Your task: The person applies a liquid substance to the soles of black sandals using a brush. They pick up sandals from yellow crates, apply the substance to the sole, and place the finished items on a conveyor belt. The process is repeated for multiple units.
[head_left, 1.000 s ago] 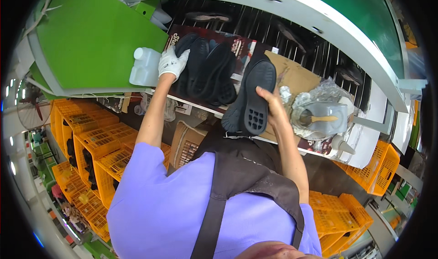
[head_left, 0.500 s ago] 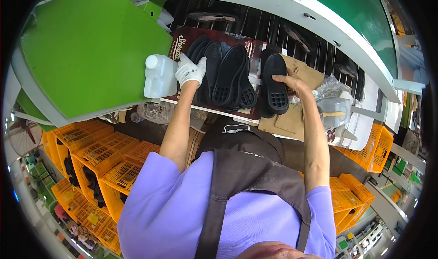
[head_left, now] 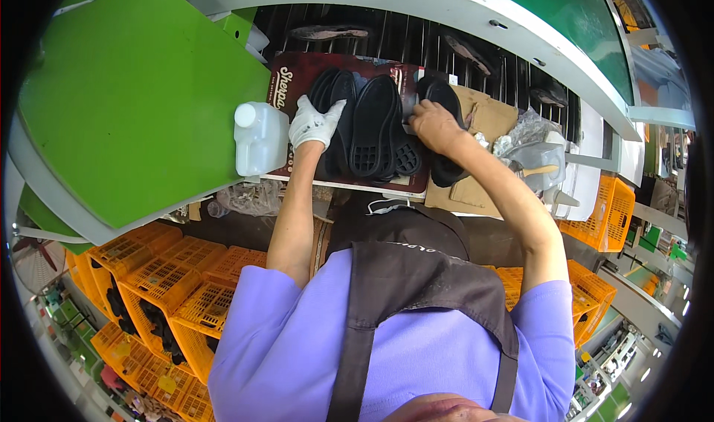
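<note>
Several black shoe soles (head_left: 373,124) stand close together on a dark red printed box panel (head_left: 279,87), some showing a grid of square pockets at the heel. My left hand (head_left: 314,127), in a white glove with dark smudges, spans the leftmost soles (head_left: 325,87), thumb on one side and fingers on the other. Over another small stack of soles (head_left: 446,171) at the right is my bare right hand (head_left: 439,128), its fingers curled and pressed together near the stack's left edge. Whatever those fingers pinch is blurred and partly hidden.
A translucent white jug (head_left: 262,143) stands left of the panel beside a green board (head_left: 141,102). Right of the soles lie cardboard (head_left: 483,110), clear plastic wrap (head_left: 526,132) and a brush (head_left: 539,171). Beyond are rollers with soles (head_left: 329,33). Orange crates (head_left: 201,303) stand behind me.
My right hand has left its thumb grip on the right-hand sole and moved left, fingers now curled above the stack. My left hand has settled around the leftmost soles.
</note>
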